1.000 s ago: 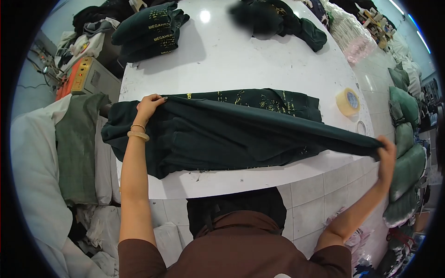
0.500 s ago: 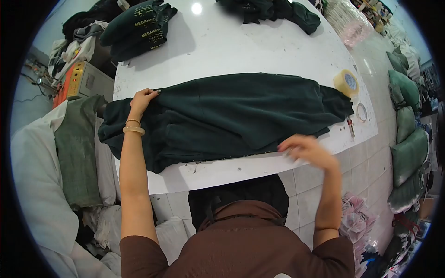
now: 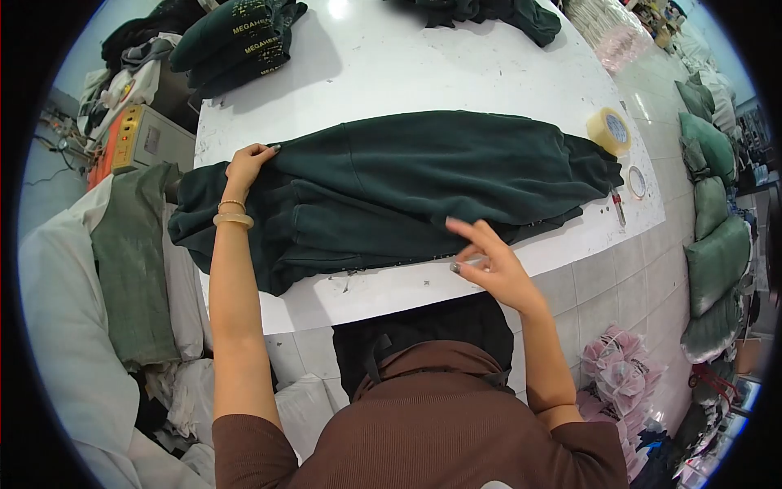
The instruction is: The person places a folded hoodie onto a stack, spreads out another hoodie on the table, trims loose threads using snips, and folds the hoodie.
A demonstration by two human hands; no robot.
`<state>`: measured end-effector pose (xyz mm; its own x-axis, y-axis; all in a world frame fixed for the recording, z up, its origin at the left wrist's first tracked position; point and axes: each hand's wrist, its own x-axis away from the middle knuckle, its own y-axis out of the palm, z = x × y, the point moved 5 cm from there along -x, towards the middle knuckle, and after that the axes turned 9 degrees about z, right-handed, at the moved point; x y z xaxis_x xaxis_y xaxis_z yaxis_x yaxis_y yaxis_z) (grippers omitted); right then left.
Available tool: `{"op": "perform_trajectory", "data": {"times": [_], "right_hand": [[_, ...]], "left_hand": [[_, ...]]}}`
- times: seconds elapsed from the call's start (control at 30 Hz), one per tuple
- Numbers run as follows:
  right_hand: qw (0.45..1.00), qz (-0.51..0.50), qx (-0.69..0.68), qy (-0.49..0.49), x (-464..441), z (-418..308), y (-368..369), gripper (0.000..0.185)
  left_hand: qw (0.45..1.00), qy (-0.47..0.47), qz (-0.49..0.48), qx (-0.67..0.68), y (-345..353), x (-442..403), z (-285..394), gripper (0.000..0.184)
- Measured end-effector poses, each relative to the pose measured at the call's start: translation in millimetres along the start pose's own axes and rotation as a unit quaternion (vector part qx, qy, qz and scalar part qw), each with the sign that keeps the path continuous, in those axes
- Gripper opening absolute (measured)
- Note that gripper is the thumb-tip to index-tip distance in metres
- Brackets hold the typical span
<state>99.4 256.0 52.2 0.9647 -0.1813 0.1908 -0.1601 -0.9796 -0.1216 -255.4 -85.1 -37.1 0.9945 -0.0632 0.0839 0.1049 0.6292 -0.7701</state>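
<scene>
A dark green garment [image 3: 423, 163], sweatshirt-like with visible seams and folds, lies lengthwise across the white table. Near its left end, my left hand [image 3: 251, 167] is closed on the upper edge, thumb and fingers pinching the cloth. My right hand [image 3: 491, 265] is over the garment's lower edge, right of the middle. Its fingers are apart and it holds nothing; whether a fingertip touches the cloth I cannot tell.
On the white table [image 3: 391, 73], folded dark green garments [image 3: 244, 49] are stacked at back left, with more dark cloth [image 3: 505, 15] at the far edge. A tape roll [image 3: 608, 132], a thin ring [image 3: 636, 182] and a small red-handled tool [image 3: 618, 208] lie at right.
My right hand has moved left and its fingers have spread. The garment's middle has shifted slightly away from me, its folds flatter. My left hand keeps its pinch.
</scene>
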Motion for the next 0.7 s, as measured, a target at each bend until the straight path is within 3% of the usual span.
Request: {"op": "perform_trajectory", "data": {"times": [0.07, 0.17, 0.27, 0.3, 0.37, 0.47, 0.63, 0.67, 0.7], "right_hand": [[0.973, 0.024, -0.228, -0.013, -7, -2, 4, 0.062], [0.985, -0.010, -0.159, 0.065, -19, 22, 17, 0.052], [0.991, -0.026, -0.124, 0.041, -28, 28, 24, 0.046], [0.988, 0.020, -0.147, 0.035, -32, 18, 22, 0.045], [0.982, 0.019, -0.188, 0.018, -19, -6, 14, 0.047], [0.965, -0.024, -0.254, 0.065, 19, 4, 20, 0.050], [0.969, -0.126, -0.137, 0.163, 53, 42, -16, 0.047], [0.975, -0.073, -0.125, 0.168, 54, 28, -41, 0.036], [0.986, 0.022, -0.088, 0.137, 51, 30, -77, 0.030]], "left_hand": [[1.000, -0.004, 0.006, -0.009, -1, 2, 3, 0.033], [1.000, -0.003, 0.008, -0.006, -2, 0, 4, 0.033], [1.000, -0.009, 0.014, -0.009, -1, 2, 1, 0.031], [1.000, -0.005, 0.006, 0.000, 0, -1, -3, 0.030], [1.000, 0.003, 0.021, 0.020, -2, 6, 8, 0.022], [1.000, 0.010, 0.019, 0.000, 0, -1, 0, 0.028], [0.998, 0.028, 0.036, -0.050, -2, -4, -2, 0.032], [0.994, 0.009, 0.026, -0.110, -2, -4, 2, 0.030], [0.969, 0.006, 0.123, -0.215, -9, 21, 39, 0.028]]}}
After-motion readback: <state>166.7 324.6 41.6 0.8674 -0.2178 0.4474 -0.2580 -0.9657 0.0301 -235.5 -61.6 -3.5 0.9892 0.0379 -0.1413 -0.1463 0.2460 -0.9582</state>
